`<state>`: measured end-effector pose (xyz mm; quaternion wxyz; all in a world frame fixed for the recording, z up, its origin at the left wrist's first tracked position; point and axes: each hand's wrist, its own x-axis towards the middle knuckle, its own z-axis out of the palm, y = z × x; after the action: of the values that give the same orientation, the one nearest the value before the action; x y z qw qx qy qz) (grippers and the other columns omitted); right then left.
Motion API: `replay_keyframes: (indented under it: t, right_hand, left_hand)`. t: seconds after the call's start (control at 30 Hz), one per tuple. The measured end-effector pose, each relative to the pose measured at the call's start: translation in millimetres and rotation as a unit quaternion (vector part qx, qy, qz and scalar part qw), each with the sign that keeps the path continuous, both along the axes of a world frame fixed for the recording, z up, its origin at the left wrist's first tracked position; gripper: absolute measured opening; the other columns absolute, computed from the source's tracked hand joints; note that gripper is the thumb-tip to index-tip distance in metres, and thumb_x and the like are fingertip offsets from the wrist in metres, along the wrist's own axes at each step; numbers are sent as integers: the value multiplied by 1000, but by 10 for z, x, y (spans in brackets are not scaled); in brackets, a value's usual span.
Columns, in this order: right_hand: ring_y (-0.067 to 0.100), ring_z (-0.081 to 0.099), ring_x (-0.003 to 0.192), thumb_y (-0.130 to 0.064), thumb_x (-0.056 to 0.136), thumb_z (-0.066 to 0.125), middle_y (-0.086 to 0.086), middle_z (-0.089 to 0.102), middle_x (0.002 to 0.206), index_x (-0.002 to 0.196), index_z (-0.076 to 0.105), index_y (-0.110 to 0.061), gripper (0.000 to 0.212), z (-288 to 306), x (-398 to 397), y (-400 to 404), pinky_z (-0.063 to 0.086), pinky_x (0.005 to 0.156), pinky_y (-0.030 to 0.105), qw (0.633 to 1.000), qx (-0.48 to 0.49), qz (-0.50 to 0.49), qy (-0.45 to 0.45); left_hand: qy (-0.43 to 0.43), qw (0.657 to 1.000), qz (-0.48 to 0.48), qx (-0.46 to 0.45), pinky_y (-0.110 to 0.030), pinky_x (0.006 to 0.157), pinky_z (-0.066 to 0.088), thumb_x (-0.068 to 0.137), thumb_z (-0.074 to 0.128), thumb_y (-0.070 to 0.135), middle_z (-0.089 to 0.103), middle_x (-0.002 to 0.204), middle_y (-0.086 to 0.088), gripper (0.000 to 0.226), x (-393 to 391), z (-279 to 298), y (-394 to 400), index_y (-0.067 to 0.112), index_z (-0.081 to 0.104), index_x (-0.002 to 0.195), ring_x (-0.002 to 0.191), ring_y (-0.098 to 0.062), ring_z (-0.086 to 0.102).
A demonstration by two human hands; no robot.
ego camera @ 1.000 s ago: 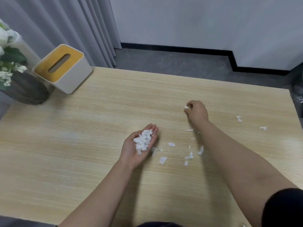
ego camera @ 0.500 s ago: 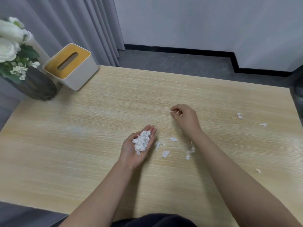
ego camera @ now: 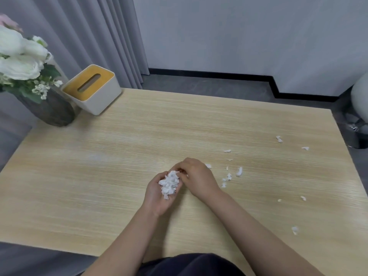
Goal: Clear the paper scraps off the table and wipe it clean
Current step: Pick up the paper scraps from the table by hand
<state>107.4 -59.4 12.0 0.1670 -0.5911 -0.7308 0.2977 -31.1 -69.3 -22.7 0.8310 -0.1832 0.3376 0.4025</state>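
The left hand lies palm up just above the table, near the middle of its near half, fingers loosely cupped round a heap of paper scraps; it seems to be held that way so it can serve as a small bowl, sparing a trip to a bin for each piece. The right hand sits just right of it, knuckles up, with its fingertips curled down against the far edge of the heap, most likely dropping in a piece or pressing the pile so it does not spill. Whether those fingertips pinch a scrap or are already bare cannot be told, since they are turned away from the camera and hidden by the back of the hand. Loose scraps lie on the table to the right of the hands, a small cluster close by and single bits further right and toward the far right edge, so the gathering looks only partly done and no wiping has begun. A tissue box stands at the far left corner beside a dark vase of white flowers, a likely source of something to wipe with, though no tissue shows in its slot. No bin can be identified; a pale rounded object at the right edge is cut off and unclear.
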Motion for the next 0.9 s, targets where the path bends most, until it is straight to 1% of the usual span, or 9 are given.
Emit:
replay_keyframes:
  t: [0.1, 0.17, 0.23, 0.27, 0.37, 0.5, 0.6, 0.77, 0.9]
  right_hand:
    - [12, 53, 98, -23, 91, 53, -4, 61, 101, 105, 68, -21, 20, -7, -29, -56, 41, 79, 26, 999, -22, -11, 25]
    - [11, 55, 90, -23, 91, 56, -4, 61, 99, 103, 68, -20, 17, -22, -1, -63, 45, 81, 29, 997, -21, -45, 64]
    - [9, 54, 82, -22, 91, 58, -2, 62, 99, 104, 68, -18, 16, -60, 71, -52, 45, 81, 29, 994, -13, -81, 67]
    - [9, 54, 79, -21, 91, 59, -2, 62, 99, 104, 67, -17, 16, -90, 116, -45, 45, 81, 28, 993, -13, -97, 61]
    - [8, 53, 77, -18, 89, 61, -2, 62, 98, 103, 67, -17, 16, -230, 219, -57, 43, 78, 24, 991, -35, -127, 35]
    - [8, 53, 82, -17, 87, 62, 0, 62, 100, 102, 68, -16, 16, -457, 146, -113, 42, 79, 25, 990, -80, -116, -5]
    - [15, 57, 92, -17, 88, 60, 1, 60, 104, 106, 66, -16, 19, -573, -9, -136, 43, 82, 27, 991, -102, -85, -29]
    - [19, 57, 101, -17, 87, 59, 3, 58, 109, 107, 65, -13, 20, -710, -205, -122, 40, 78, 26, 991, -104, -57, -54]
    - [22, 56, 96, -10, 91, 53, 5, 57, 103, 98, 65, -9, 14, -773, -266, -137, 38, 74, 27, 993, -76, -52, -77]
  left_hand:
    - [-12, 1000, 1, 20, -19, 68, 50, 42, 81, -16, 66, 90, -19, 60, -46, -10, -63, -11, 63, 100, 77, -30, 68]
    - [1, 999, 12, 41, -32, 76, 56, 37, 82, -16, 67, 101, -23, 64, -84, -20, -89, -12, 66, 99, 86, -36, 69]
    - [13, 998, 23, 59, -44, 83, 54, 36, 82, -16, 64, 113, -25, 71, -146, -25, -100, -12, 65, 105, 97, -39, 66]
    - [11, 997, 25, 65, -46, 85, 53, 38, 81, -16, 63, 117, -24, 72, -172, -21, -111, -12, 64, 107, 101, -40, 64]
    - [12, 996, 39, 74, -47, 86, 52, 43, 77, -14, 62, 118, -23, 64, -286, -52, -154, -12, 65, 105, 103, -39, 63]
    - [-8, 994, 65, 84, -49, 88, 49, 32, 82, -18, 62, 119, -23, 76, -451, -104, -213, -12, 65, 106, 104, -39, 62]
    - [-2, 994, 63, 89, -47, 89, 49, 33, 82, -17, 61, 121, -22, 75, -567, -124, -257, -11, 66, 105, 104, -38, 63]
    - [2, 994, 63, 94, -46, 90, 48, 32, 83, -16, 62, 121, -21, 75, -660, -129, -336, -10, 66, 106, 104, -37, 63]
    - [-15, 993, 75, 86, -47, 95, 45, 35, 82, -18, 59, 124, -21, 76, -695, -132, -372, -11, 64, 109, 109, -38, 60]
